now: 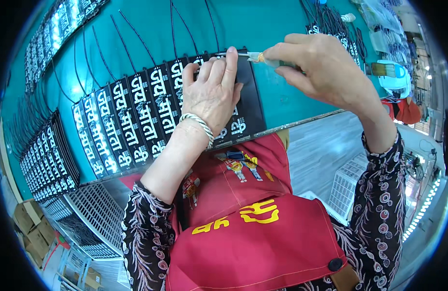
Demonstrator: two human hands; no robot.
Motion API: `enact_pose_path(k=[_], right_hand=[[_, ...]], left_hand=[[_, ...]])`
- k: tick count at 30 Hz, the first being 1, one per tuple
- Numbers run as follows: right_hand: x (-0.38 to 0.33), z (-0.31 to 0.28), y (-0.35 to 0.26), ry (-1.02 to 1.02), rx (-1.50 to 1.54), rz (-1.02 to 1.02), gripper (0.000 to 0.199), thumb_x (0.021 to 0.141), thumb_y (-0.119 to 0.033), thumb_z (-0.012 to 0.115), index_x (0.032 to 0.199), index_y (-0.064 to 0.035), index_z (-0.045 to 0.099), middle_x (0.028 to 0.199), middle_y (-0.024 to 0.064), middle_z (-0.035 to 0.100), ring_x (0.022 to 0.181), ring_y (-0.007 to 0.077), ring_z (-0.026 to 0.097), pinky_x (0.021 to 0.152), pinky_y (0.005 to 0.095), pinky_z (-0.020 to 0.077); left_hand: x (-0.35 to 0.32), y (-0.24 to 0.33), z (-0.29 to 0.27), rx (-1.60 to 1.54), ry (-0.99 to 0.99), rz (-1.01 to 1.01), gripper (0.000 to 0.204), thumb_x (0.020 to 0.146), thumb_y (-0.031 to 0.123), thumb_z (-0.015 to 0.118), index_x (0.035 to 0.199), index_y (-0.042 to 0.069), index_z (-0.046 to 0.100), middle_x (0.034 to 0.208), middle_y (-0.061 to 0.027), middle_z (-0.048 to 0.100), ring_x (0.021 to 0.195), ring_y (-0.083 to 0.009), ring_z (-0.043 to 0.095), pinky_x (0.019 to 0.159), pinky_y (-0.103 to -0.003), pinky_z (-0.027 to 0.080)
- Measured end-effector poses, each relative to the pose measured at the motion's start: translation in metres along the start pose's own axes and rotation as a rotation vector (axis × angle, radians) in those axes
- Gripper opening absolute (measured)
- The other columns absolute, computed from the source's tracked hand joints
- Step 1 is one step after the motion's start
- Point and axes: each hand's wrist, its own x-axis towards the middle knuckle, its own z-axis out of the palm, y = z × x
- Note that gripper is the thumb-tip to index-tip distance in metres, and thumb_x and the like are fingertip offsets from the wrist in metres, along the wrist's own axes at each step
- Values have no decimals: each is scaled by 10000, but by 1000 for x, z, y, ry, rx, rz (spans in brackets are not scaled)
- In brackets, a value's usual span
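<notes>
Black panels with white lettering (132,109) lie side by side in a row on a green-topped table, thin black wires running from their far edge. My left hand (209,92) rests on the right part of this row, fingers stretched forward and its index fingertip at the far edge. Pinched in my right hand (321,68) is a thin metal-shafted tool with a pale translucent handle (255,56). Its shaft points left and meets the far edge beside my left index fingertip. The exact tip is hidden there.
Stacked lettered panels (49,160) with wires stand at the table's left edge; more lie at the far left (64,34). A wire bundle (331,22) and a brush (381,69) by a light-blue container (398,80) are at right. White crates (100,208) stand below.
</notes>
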Motion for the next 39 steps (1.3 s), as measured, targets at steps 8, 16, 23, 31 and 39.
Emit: enact_pose_path(k=[8, 16, 23, 31, 39], right_hand=[[57, -47, 1, -216, -112, 76, 167, 831, -171, 693, 964, -72, 712, 821, 161, 684, 786, 363, 673, 678, 476, 516], [-55, 0, 29, -309, 218, 306, 243, 858, -156, 660, 1065, -46, 599, 936, 180, 688, 880, 398, 679, 755, 496, 535], [-119, 51, 92, 142, 290, 635, 261, 765, -128, 659, 985, -7, 588, 975, 232, 658, 927, 419, 648, 782, 483, 512], [-164, 67, 193, 204, 177, 1014, 533, 666, -303, 820, 1032, 53, 665, 1037, 267, 702, 988, 410, 690, 891, 471, 532], [-188, 70, 205, 346, 335, 800, 394, 687, -215, 799, 992, 19, 719, 818, 154, 708, 702, 249, 684, 654, 380, 524]], left_hand=[[19, 1, -7, -89, -18, -45, 794, 836, 258, 722, 1488, -17, 363, 1146, -98, 573, 1118, -252, 550, 999, -484, 377], [22, 46, -22, -34, -58, -55, 604, 866, 267, 701, 1407, 80, 510, 1153, -71, 604, 1084, -235, 577, 1001, -449, 378], [2, 67, -15, 4, -9, 20, 463, 894, 281, 680, 1306, 86, 601, 1242, -75, 613, 1160, -258, 556, 1031, -455, 364], [-12, 78, -12, 16, 52, 13, 377, 881, 284, 696, 1213, 111, 653, 1235, -70, 622, 1156, -261, 566, 1041, -464, 368], [-24, 77, -1, 38, 98, 55, 353, 880, 274, 696, 1196, 118, 668, 1210, -51, 636, 1134, -262, 586, 1010, -442, 395]])
